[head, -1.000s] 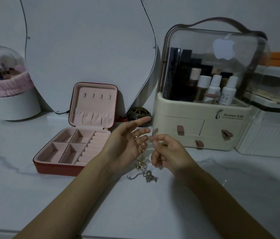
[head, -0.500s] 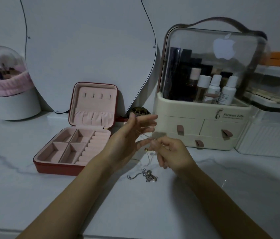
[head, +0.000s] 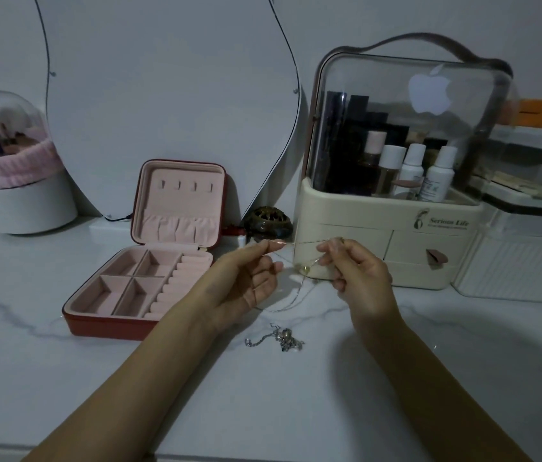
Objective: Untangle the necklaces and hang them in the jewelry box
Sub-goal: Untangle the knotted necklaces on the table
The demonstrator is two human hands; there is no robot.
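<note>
A thin gold necklace point(head: 303, 244) stretches between my two hands above the marble table. My left hand point(head: 246, 278) pinches one end at its fingertips; my right hand point(head: 356, 278) pinches the other. A small gold pendant point(head: 305, 269) hangs from the chain between them, and a loop droops towards the table. A tangled silver necklace point(head: 283, 338) lies on the table just below my hands. The red jewelry box point(head: 149, 261) stands open at the left, pink inside, with several hooks in its raised lid and nothing on them.
A cream cosmetics organizer point(head: 389, 235) with a clear lid stands right behind my hands. A dark round trinket point(head: 268, 221) sits beside it. A large mirror point(head: 169, 95) leans at the back, a brush holder point(head: 13, 168) at far left, a white container point(head: 523, 261) at far right.
My hands have moved apart and drawn the gold chain taut between them, lifting it off the silver tangle. The left hand turned from open palm to a pinch.
</note>
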